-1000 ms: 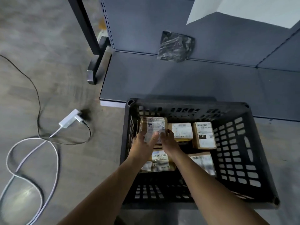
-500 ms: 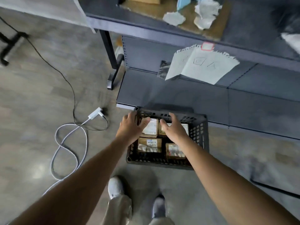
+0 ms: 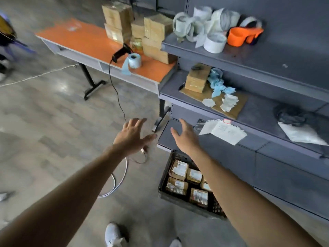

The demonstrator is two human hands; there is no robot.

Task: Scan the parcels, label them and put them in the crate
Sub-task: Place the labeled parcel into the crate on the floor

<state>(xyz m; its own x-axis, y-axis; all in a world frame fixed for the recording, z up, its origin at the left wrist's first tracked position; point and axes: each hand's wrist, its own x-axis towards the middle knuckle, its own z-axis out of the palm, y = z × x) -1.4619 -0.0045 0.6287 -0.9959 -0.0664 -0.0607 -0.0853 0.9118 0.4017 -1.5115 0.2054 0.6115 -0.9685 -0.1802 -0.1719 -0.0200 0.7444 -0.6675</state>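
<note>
grey floor (image 3: 53, 122), orange table (image 3: 85, 40), grey shelves (image 3: 267, 57), crate (image 3: 178, 200)

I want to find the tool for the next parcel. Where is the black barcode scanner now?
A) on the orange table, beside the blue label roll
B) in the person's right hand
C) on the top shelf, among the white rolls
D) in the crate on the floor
A: the scanner rests on the orange table beside the blue label roll, and the left hand and right hand are open and empty.

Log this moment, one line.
left hand open, empty | right hand open, empty | crate on floor, parcels inside | scanner on table
</note>
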